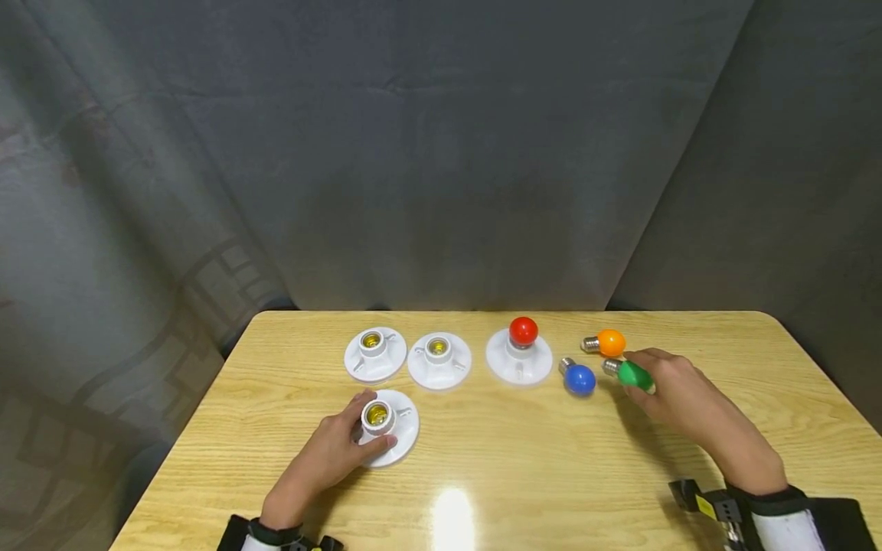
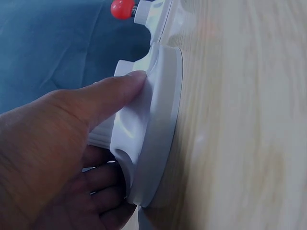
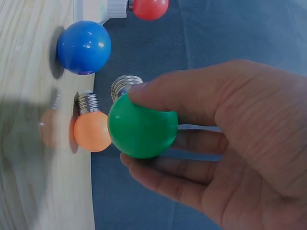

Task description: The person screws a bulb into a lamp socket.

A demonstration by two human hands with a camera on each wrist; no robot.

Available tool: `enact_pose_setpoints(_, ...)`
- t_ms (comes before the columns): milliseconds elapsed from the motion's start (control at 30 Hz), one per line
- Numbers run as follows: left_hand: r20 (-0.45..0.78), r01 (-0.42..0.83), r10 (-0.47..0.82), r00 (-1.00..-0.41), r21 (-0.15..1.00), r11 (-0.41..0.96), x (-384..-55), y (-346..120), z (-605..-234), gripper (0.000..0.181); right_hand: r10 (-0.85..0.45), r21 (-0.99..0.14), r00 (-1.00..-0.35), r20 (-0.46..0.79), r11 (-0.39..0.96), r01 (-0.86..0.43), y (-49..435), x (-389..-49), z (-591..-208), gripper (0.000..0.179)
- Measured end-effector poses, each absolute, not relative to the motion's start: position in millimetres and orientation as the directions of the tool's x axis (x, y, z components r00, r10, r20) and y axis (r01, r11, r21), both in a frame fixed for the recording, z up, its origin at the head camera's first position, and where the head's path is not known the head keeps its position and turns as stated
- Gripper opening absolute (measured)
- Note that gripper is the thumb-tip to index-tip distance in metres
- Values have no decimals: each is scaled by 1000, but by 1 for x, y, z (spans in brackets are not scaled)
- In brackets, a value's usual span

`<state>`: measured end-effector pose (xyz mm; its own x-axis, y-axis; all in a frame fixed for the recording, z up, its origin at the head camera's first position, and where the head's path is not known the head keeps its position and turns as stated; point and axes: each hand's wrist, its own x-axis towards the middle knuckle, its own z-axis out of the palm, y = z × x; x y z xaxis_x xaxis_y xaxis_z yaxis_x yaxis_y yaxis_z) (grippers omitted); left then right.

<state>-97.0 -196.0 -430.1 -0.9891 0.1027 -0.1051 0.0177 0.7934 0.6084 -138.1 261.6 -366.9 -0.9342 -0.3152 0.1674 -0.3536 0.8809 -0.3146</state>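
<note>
In the head view my left hand [image 1: 341, 444] grips a white lamp holder [image 1: 406, 435] at the front left, its brass-lined socket facing up. The left wrist view shows the thumb on top of that holder's base [image 2: 165, 120] and the fingers curled at its far side. On the right, my right hand [image 1: 671, 386] pinches a green light bulb [image 3: 142, 128] between thumb and fingers, its metal screw end pointing left in the head view. In the right wrist view the green bulb appears raised off the table. Near it lie an orange bulb [image 1: 611, 343] and a blue bulb [image 1: 580, 379].
Two more white lamp holders [image 1: 374, 371] [image 1: 439, 377] with bare sockets stand behind my left hand. A red bulb [image 1: 524, 330] sits upright in another holder [image 1: 520, 373] at the back. Grey curtain [image 1: 441, 168] hangs behind the wooden table [image 1: 524, 474].
</note>
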Motion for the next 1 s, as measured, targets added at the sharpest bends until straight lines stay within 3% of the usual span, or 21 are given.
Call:
enact_pose_setpoints(367,-81,71,159,-984,640,765,-95,-180,-430,78,-313,-338,-932,183,870,-358,257,-135,-360,52)
enact_pose_setpoints(1000,-38,172,262,-964,662,730,-100,-147,-434,79,-334,-337,-912,239,852,-400,246,-127,-347,43)
